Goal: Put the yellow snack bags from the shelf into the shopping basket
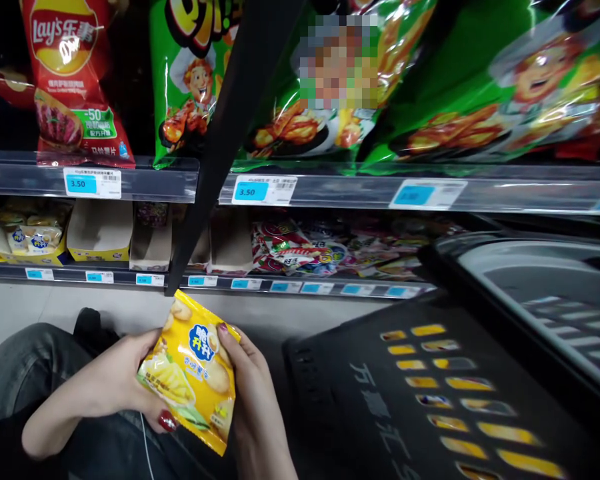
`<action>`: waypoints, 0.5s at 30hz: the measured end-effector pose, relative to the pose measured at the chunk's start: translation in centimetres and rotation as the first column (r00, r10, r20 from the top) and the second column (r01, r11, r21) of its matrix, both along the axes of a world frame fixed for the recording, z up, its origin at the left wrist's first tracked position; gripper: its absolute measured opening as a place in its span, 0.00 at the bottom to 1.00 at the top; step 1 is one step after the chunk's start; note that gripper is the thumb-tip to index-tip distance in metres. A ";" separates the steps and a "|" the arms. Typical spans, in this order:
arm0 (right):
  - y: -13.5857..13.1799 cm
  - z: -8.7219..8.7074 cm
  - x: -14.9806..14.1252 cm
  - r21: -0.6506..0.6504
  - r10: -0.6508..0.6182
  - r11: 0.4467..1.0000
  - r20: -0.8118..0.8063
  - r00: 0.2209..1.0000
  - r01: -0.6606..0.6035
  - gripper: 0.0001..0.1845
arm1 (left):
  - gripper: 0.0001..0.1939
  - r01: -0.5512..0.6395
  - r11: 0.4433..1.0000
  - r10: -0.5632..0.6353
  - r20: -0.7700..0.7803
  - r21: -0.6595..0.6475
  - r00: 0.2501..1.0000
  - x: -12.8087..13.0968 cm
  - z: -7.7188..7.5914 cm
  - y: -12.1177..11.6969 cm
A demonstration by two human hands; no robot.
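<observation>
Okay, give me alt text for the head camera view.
Two bare hands, left and right, hold a yellow snack bag before store shelves of chips, with a dark basket at right.

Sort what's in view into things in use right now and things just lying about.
In use:
- yellow snack bag
- left hand and right hand, holding it
- black basket, probably

Just there:
- red chip bag
- green chip bags
- cardboard boxes

Yellow snack packet (pixel 195 373), blue badge (pixel 201 343).
</observation>
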State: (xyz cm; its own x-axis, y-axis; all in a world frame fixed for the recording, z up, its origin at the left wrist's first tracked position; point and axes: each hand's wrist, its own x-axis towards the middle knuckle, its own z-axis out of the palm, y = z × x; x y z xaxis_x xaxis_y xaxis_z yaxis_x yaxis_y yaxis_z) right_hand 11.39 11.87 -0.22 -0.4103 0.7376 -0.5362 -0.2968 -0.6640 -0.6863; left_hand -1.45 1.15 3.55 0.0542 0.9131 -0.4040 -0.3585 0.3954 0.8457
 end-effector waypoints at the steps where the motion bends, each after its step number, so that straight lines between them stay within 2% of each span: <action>1: 0.0 0.0 0.0 -0.005 -0.005 1.000 -0.007 1.000 0.005 0.16 | 0.34 -0.003 1.000 0.003 0.000 -0.002 1.000 0.0 0.0 0.0; 7: -0.2 0.0 -0.2 -0.012 0.014 1.000 -0.024 1.000 -0.014 0.16 | 0.35 -0.001 1.000 0.001 -0.018 -0.019 1.000 0.0 0.2 -0.1; 15: -0.2 1.0 -0.2 -0.067 0.011 0.998 -0.044 0.999 -0.014 0.15 | 0.32 -0.008 1.000 0.007 -0.079 -0.014 0.997 0.0 0.2 0.1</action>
